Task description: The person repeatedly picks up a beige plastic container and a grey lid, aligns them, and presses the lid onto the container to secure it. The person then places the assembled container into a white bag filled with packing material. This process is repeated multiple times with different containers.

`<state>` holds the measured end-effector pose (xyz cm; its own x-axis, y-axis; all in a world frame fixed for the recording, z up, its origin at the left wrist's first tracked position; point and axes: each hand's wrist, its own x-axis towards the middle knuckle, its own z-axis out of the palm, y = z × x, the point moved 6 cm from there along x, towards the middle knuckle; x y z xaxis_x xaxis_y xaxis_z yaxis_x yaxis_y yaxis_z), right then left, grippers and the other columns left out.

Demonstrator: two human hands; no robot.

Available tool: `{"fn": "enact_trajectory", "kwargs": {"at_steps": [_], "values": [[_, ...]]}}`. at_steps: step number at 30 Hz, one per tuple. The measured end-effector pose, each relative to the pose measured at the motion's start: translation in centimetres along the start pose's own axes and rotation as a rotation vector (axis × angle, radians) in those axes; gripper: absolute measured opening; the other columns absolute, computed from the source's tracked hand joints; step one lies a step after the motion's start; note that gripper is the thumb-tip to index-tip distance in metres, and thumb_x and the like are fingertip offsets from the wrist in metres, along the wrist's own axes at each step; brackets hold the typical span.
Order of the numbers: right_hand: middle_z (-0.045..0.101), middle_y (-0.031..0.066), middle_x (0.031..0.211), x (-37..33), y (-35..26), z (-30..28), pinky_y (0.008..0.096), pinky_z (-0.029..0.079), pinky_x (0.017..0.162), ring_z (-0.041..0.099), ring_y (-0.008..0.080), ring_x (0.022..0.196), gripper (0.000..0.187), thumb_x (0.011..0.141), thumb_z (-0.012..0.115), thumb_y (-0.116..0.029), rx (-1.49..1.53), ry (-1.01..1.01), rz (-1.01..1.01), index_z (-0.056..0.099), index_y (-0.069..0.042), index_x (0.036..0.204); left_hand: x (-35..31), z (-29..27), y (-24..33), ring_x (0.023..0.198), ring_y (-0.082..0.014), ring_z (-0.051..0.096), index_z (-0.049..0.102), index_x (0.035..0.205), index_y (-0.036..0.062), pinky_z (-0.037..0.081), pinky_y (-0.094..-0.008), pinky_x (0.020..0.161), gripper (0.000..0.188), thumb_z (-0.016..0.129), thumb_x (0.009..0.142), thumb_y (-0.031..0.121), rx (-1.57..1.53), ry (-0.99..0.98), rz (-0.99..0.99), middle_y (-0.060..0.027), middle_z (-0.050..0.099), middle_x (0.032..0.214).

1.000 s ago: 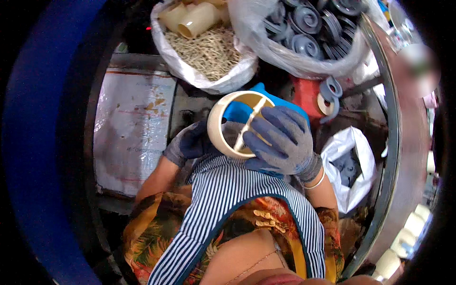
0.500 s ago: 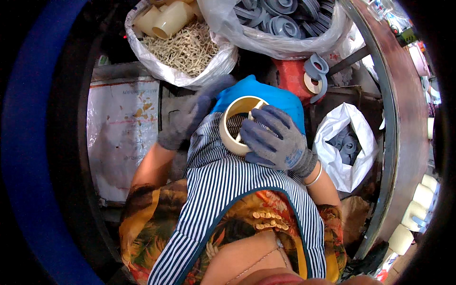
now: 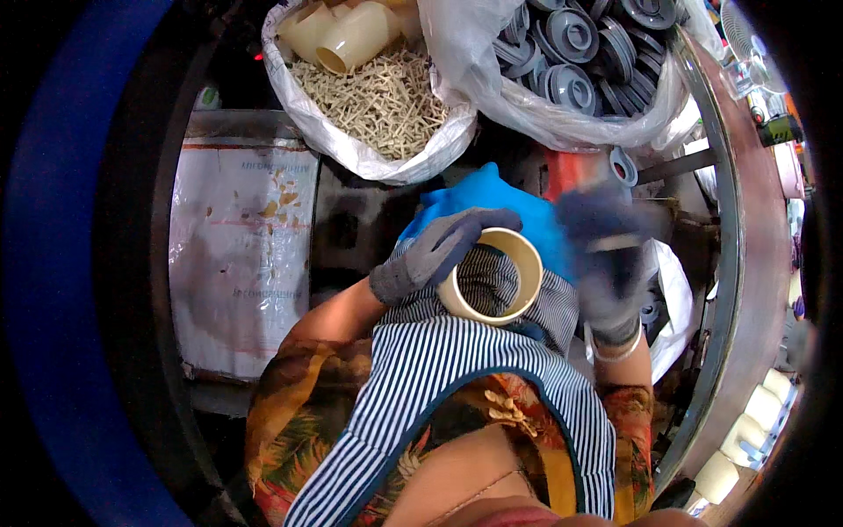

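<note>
Clasping the cream ring (image 3: 528, 269) at frame centre, the left hand (image 3: 432, 256) wraps its upper-left rim, seemingly to steady it, opening up, over the striped apron (image 3: 457, 360). Right of centre, the right hand (image 3: 608, 255) is blurred; I cannot tell its grip. Around them: film-wrapped panel (image 3: 237, 316) at left, sack (image 3: 338, 151) of cream sticks (image 3: 386, 110) at top, grey discs (image 3: 571, 39) upper right, brown tabletop (image 3: 753, 290) far right.

Dark edges bow, plastic wrap (image 3: 241, 202) glares, and one of the hands (image 3: 606, 255) blurs, detail perhaps lost.
</note>
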<state>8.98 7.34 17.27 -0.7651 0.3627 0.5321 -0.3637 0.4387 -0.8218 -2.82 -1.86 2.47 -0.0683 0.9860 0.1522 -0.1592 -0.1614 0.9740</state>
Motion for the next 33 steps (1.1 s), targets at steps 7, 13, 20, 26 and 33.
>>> {"fn": "enact_trajectory", "kwargs": {"at_steps": [7, 13, 20, 26, 33], "values": [[0.064, 0.0154, 0.114, 10.0, 10.0, 4.7, 0.0386, 0.045, 0.093, 0.06, 0.0286, 0.105, 0.04, 0.09, 0.063, -0.02, -0.88, -0.107, -0.211, 0.058, -0.005, 0.127, -2.1, -2.5, -1.1, 0.12, -0.0232, 0.056, 0.048, 0.137, 0.0004, 0.043, -0.0374, 0.105, 0.041, 0.04, 0.105, 0.025, -0.106, 0.329, -0.051, -0.0143, 0.057, 0.131], [0.053, 0.0184, 0.135, -5.8, 14.6, -3.8, 0.0397, 0.041, 0.105, 0.053, 0.0255, 0.123, 0.07, 0.091, 0.064, -0.038, 0.202, 0.139, 0.5, 0.039, 0.001, 0.145, -2.3, -2.5, 1.4, 0.125, -0.0226, 0.05, 0.036, 0.145, 0.0021, 0.041, -0.0376, 0.106, 0.054, 0.042, 0.104, 0.037, 0.196, 0.439, -0.152, -0.0142, 0.046, 0.14], [0.053, 0.0191, 0.134, -10.8, 14.2, -3.4, 0.0395, 0.039, 0.107, 0.055, 0.0264, 0.121, 0.059, 0.099, 0.054, -0.032, 0.129, 0.162, 0.566, 0.04, 0.004, 0.142, 5.4, 1.0, 0.0, 0.136, -0.0331, 0.04, 0.049, 0.139, 0.0024, 0.027, -0.0422, 0.115, 0.061, 0.05, 0.095, 0.045, 0.371, -0.062, 0.33, -0.0188, 0.046, 0.144], [0.062, 0.0186, 0.115, -13.2, 15.7, -18.6, 0.0421, 0.047, 0.087, 0.059, 0.0307, 0.1, 0.053, 0.088, 0.07, -0.037, -0.944, 0.838, 0.458, 0.055, 0.001, 0.123, 5.5, 3.5, -1.8, 0.125, -0.0314, 0.054, 0.049, 0.138, 0.0008, 0.038, -0.0405, 0.109, 0.051, 0.054, 0.09, 0.02, -0.111, -0.063, 0.083, -0.0165, 0.055, 0.134], [0.068, 0.0188, 0.109, -15.6, 24.6, -24.8, 0.0419, 0.049, 0.085, 0.066, 0.0325, 0.098, 0.047, 0.084, 0.071, -0.036, -1.077, 0.564, 0.705, 0.059, -0.002, 0.114, 8.2, 1.9, -4.5, 0.127, -0.0226, 0.052, 0.043, 0.142, 0.0024, 0.039, -0.037, 0.109, 0.045, 0.047, 0.102, 0.023, 0.066, -0.049, -0.228, -0.0137, 0.051, 0.14]]}}
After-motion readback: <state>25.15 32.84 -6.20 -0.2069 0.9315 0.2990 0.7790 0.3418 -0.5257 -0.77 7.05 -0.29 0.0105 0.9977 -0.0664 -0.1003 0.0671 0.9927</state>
